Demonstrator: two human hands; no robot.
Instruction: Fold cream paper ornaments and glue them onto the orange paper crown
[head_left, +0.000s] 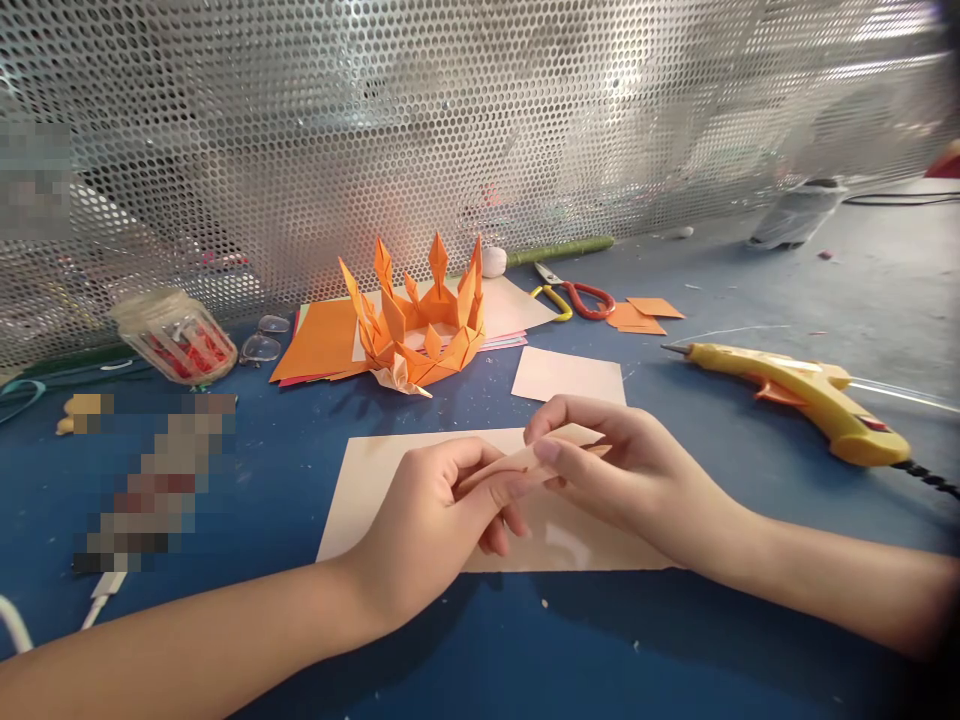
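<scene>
Both my hands meet over a pale peach sheet of paper (360, 490) lying on the blue table. My left hand (435, 530) and my right hand (615, 470) pinch a small folded strip of peach paper (525, 462) between their fingers, just above the sheet. Behind them stands an orange folded-paper crown (420, 320) with several pointed spikes. A smaller peach square (570, 375) lies flat beyond my right hand.
A yellow glue gun (810, 395) lies at the right with its cord. Red-and-yellow scissors (574, 298) and orange scraps (645, 315) sit at the back. A tipped jar (176, 335), glasses (262, 340) and an orange paper stack (322, 340) are at the left. A perforated metal screen (450, 130) closes the back.
</scene>
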